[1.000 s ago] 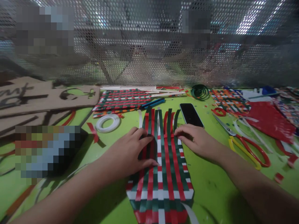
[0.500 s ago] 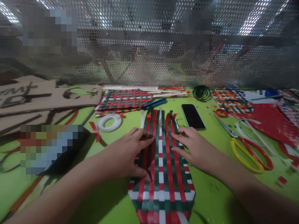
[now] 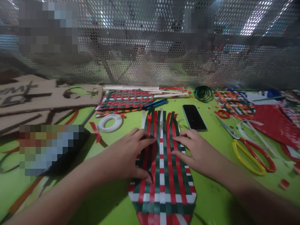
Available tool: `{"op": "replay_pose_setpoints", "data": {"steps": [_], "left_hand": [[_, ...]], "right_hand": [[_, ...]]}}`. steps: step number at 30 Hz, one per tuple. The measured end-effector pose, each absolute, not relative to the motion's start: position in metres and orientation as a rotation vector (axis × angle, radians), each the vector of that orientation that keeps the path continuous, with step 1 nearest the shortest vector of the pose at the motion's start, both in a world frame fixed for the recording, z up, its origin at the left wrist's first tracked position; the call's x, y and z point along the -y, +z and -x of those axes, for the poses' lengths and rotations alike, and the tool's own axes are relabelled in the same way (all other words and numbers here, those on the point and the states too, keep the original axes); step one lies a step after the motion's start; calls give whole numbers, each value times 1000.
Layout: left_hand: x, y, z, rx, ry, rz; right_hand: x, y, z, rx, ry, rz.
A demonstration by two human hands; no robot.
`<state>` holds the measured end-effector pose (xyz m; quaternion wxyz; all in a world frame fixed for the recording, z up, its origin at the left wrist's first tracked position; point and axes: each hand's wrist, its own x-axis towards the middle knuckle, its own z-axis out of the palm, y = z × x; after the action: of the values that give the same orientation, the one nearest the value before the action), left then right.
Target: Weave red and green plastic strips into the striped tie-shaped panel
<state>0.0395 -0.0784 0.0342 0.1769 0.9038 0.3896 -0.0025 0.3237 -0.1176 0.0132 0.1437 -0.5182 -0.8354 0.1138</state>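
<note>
A woven mat (image 3: 164, 175) of red, green and white strips lies on the green table (image 3: 211, 200) in front of me, its far ends loose and unwoven. My left hand (image 3: 128, 156) rests flat on the mat's left side, fingers stretched out, thumb pressing the strips lower down. My right hand (image 3: 197, 150) lies on the mat's right edge with fingers extended and spread across the strips. Neither hand grips anything.
A black phone (image 3: 194, 117) lies just beyond my right hand. Scissors (image 3: 250, 153) with red and yellow handles lie to the right. A white tape roll (image 3: 110, 122), finished woven mats (image 3: 124, 100), a green coil (image 3: 202, 92) and cardboard sheets (image 3: 47, 97) lie near a perforated metal screen (image 3: 150, 47).
My right hand slid down from the cross strip near the phone onto the mat's right edge and spread its fingers. My left hand has barely moved.
</note>
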Motion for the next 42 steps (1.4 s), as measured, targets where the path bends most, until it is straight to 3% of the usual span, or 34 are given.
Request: {"op": "replay_pose_setpoints", "data": {"steps": [18, 42], "left_hand": [[67, 46, -32, -1188, 148, -2434], [65, 41, -29, -1189, 25, -2400]], "right_hand": [[115, 13, -326, 2403, 444, 1467], [120, 15, -325, 2420, 465, 1509]]}}
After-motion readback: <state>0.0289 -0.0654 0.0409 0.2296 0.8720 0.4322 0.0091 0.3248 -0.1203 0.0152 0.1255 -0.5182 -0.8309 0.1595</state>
